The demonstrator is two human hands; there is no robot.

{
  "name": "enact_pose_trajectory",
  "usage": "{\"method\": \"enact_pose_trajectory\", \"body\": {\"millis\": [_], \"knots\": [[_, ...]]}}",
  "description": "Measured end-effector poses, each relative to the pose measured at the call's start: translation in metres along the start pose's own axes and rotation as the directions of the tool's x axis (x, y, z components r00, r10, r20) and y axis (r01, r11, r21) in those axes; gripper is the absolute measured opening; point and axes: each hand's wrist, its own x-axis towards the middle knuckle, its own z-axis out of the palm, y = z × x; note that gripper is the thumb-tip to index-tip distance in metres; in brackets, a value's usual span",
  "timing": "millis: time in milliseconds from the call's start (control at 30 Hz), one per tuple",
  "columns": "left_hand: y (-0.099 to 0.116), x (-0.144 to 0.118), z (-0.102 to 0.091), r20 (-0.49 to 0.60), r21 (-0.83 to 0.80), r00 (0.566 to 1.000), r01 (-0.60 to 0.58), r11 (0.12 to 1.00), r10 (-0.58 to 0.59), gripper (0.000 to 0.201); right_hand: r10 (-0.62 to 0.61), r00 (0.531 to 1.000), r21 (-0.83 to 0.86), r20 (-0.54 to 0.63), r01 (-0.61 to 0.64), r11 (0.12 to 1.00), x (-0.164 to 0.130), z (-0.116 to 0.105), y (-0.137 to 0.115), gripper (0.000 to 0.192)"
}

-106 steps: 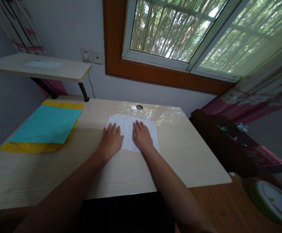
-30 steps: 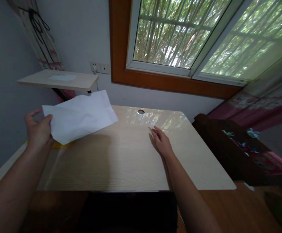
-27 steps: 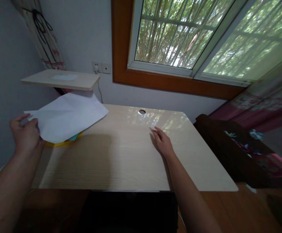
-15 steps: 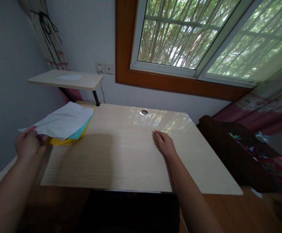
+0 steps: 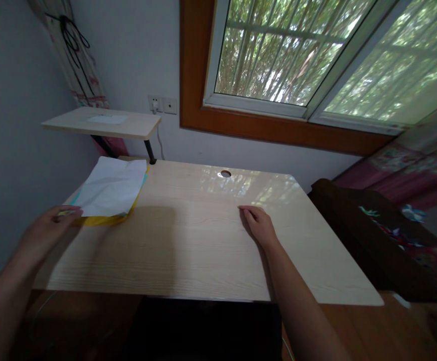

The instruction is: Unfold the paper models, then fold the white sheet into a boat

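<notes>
Pinching the white paper (image 5: pixel 115 188), lying by the far left corner of the worktop (image 5: pixel 210 250), with left hand (image 5: pixel 48 226); curling up right hand (image 5: pixel 260 226); probably handling light, floppy, easy to crease; best holding by corners.

A left hand (image 5: pixel 50 224) touches a white sheet (image 5: pixel 113 186) that stretches beyond its grip over a turquoise sheet (image 5: pixel 76 197) and yellow sheet (image 5: pixel 103 220), while well right of that grip the right hand (image 5: pixel 259 224) sits on or just above a desk (image 5: pixel 206 255).
</notes>
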Motion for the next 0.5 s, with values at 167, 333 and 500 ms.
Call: {"method": "enact_pose_trajectory", "body": {"millis": [167,333,500], "knots": [[0.009,0.018,-0.03,-0.007,0.555,0.976,-0.179,0.813,0.219,0.042,-0.015,1.0,-0.011,0.001,0.015,1.0,0.0,0.0,-0.001,0.035],[0.058,0.052,-0.007,0.072,0.554,0.801,-0.528,0.644,0.595,0.044,-0.006,1.0,-0.02,-0.002,0.006,1.0,0.001,0.001,0.002,0.035],[0.068,0.091,0.074,0.36,0.311,0.681,-0.732,0.606,0.637,0.054,0.016,1.0,-0.034,-0.005,-0.016,0.999,0.001,0.001,0.004,0.036]]}}
